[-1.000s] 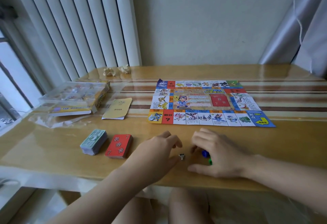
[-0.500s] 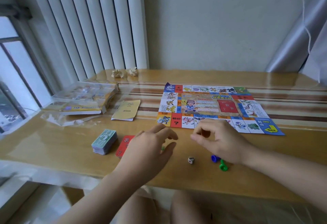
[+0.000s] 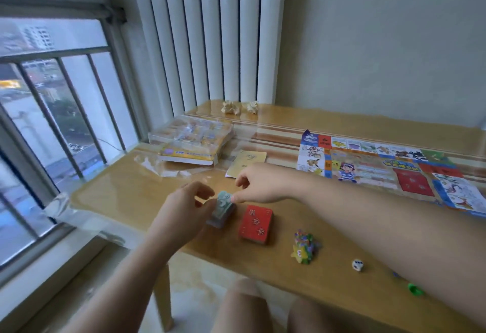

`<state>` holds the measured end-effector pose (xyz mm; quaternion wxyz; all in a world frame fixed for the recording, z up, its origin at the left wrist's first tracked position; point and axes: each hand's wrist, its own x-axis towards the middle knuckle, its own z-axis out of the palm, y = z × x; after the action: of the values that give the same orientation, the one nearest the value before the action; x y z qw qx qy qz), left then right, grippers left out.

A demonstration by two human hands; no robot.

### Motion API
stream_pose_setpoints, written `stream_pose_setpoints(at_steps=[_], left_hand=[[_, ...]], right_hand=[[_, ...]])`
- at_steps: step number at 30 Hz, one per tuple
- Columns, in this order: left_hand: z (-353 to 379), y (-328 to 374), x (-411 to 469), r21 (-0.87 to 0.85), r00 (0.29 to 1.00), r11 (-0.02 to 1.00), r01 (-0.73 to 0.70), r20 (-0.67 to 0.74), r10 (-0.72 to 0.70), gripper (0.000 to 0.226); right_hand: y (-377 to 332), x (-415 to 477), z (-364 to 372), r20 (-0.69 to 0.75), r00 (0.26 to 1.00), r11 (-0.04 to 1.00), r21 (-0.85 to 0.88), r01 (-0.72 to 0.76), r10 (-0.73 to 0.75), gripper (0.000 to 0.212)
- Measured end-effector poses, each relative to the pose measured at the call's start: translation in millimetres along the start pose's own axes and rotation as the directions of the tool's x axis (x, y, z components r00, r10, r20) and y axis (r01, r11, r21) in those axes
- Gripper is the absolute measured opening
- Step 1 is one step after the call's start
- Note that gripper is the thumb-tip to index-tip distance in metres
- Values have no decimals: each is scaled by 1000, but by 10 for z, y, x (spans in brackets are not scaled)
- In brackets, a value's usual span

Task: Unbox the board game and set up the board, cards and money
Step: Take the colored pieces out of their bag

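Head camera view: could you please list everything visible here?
table: one, wooden, by window
game board: one, multicoloured, flat, far right
money stack: one, blue-green, near front edge
card deck: one, red, right of money stack
token pile: one, multicoloured, right of card deck
die: one, white, right of token pile
pawn: one, green, front edge, far right
game box: one, yellow, by window
booklet: one, pale yellow, beside game box
paper balls: two, beige, back edge
left hand: one, grips money stack
right hand: one, pinches money stack's top

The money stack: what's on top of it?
The right hand pinches the money stack at its top edge, the left hand grips its side. The top note shows partly; notes beneath are covered.
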<state>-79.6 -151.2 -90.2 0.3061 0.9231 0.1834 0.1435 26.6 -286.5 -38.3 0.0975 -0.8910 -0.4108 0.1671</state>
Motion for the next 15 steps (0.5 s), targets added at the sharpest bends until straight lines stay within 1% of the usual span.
stream_pose_setpoints(at_steps=[2, 4, 5, 8, 11, 15], left_hand=[[42, -55, 31, 19, 999, 1000, 20, 34, -21, 4], [80, -103, 41, 9, 998, 999, 34, 47, -35, 4], [100, -128, 37, 5, 998, 999, 39, 50, -39, 5], [140, -173, 8, 21, 998, 999, 37, 49, -38, 6], [181, -206, -6, 12, 999, 1000, 7, 41, -7, 7], [237, -252, -28, -7, 1000, 1000, -9, 9, 9, 21]], right_hand=[[-72, 160, 12, 54, 997, 999, 1, -46, 45, 44], [-114, 271, 20, 111, 989, 991, 79, -112, 103, 32], [-127, 310, 28, 138, 983, 984, 113, -140, 124, 29], [-130, 410, 55, 194, 968, 970, 150, -192, 162, 38], [-155, 476, 55, 261, 946, 951, 189, -244, 191, 39], [-199, 543, 68, 326, 915, 937, 175, -304, 236, 43]])
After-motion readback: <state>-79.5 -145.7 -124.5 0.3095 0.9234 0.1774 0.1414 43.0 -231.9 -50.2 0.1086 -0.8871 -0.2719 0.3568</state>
